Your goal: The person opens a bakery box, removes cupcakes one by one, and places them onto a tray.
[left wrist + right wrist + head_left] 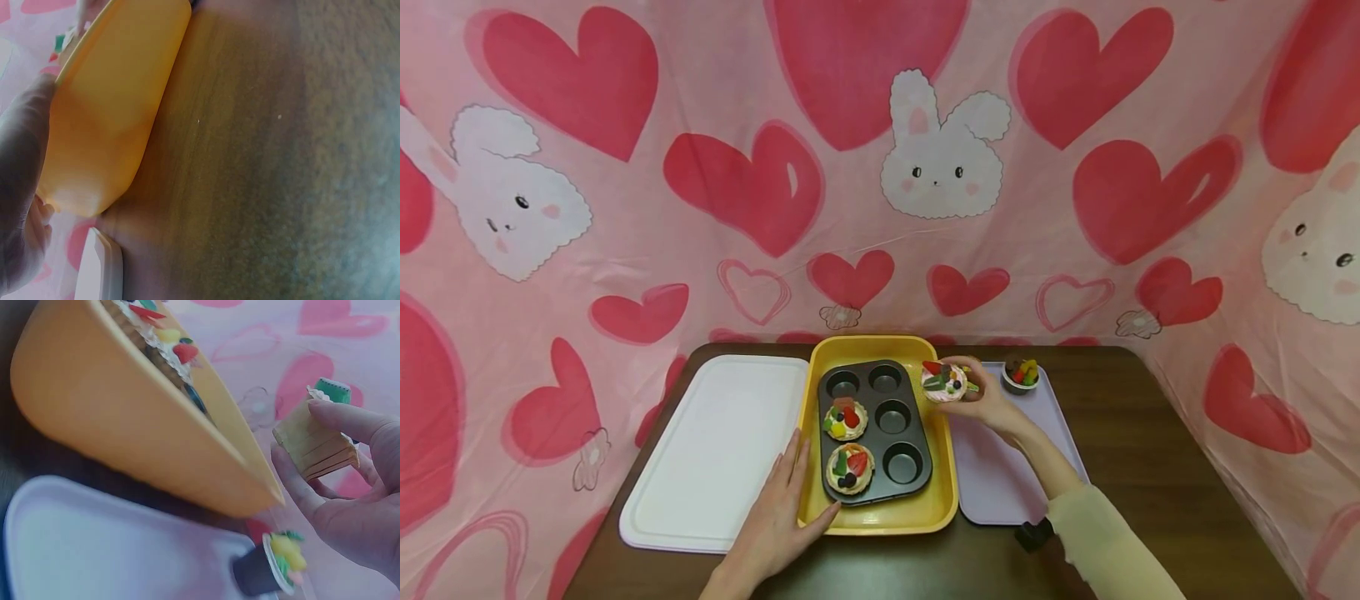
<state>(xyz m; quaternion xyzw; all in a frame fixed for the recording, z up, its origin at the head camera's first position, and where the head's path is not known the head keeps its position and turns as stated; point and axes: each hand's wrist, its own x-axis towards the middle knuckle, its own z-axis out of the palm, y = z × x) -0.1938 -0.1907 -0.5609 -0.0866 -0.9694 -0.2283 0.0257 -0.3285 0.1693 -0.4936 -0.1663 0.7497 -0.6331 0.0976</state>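
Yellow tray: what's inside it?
A dark muffin pan: two fruit tarts in it, four cups empty. Anything beneath the pan or tarts is covered.

A dark brown wooden table (1165,483) fills the bottom of the head view, its grain showing at lower right; on it a white tray (722,442) lies flat at lower left; a yellow tub (887,523) stands at lower centre; a lilac tray (1000,487) lies just right of that.
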